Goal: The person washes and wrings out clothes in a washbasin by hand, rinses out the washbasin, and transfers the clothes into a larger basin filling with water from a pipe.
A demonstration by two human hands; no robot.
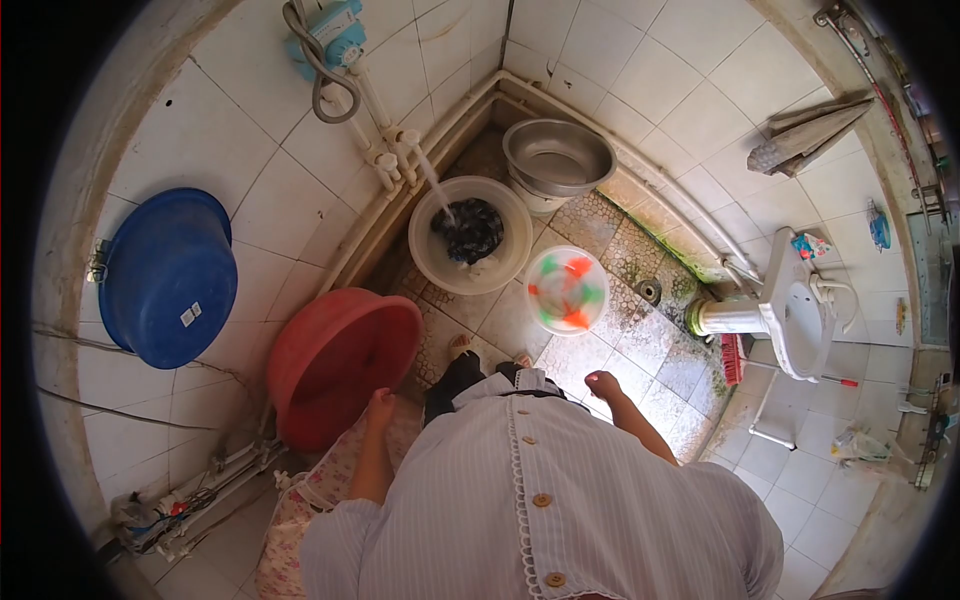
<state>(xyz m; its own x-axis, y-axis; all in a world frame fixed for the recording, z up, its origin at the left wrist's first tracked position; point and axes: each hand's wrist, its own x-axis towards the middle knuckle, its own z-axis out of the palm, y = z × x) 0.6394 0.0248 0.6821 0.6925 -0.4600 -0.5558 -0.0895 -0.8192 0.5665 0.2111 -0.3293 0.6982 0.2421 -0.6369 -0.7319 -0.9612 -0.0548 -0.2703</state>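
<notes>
My left hand hangs low beside the large red tub, its fingers curled; I see nothing in it. Over the tiled floor my right hand is held in a loose fist, also with nothing visible in it. Ahead of my feet, water runs from a tap into a whitish basin holding dark cloth and a small pale piece. To its right lies a round white basin with orange and green patterns. Neither hand touches the basins ahead.
A metal basin rests on a white bucket in the corner. On the left wall hangs a blue tub. A pedestal sink stands at right, near a red brush and a floor drain. Floral fabric lies at my left.
</notes>
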